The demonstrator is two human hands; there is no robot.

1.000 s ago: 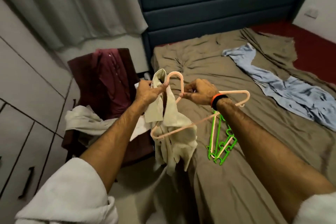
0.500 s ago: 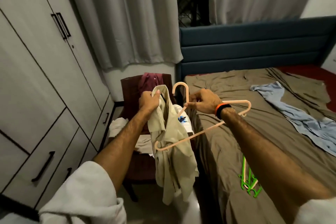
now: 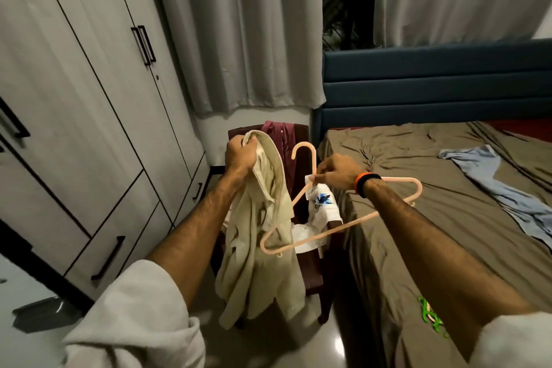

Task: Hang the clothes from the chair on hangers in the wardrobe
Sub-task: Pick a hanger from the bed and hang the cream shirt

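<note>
A bedroom at night, grey curtains (image 3: 239,24) drawn over the window, a closed grey wardrobe (image 3: 74,98) along the left wall and a bed (image 3: 433,218) in brown sheets to the right — between them we see a dark red chair (image 3: 310,266) heaped with clothes. A person in pale sleeves stands before it. The left hand (image 3: 239,155) is clenched around the collar end of a beige shirt (image 3: 260,248), which hangs limp over the chair. The right hand (image 3: 337,172), an orange-and-black band at the wrist, pinches a pink hanger (image 3: 310,236) just below its hook, the fingers closed on the neck; the hanger's lower corner lies against the shirt, but we cannot tell whether any part of it is inside the garment.

We judge the task barely under way. The shirt is lifted from the chair yet not seated on the hanger, and the wardrobe doors are shut, so nothing visible has been hung. Left on the chair are a white printed garment (image 3: 322,203) and a maroon one (image 3: 280,140) draped on the backrest. Green hangers (image 3: 430,317) wait on the near edge of the bed — a blue cloth (image 3: 507,188) lies farther across it, though whether that belongs to the job we cannot say.
</note>
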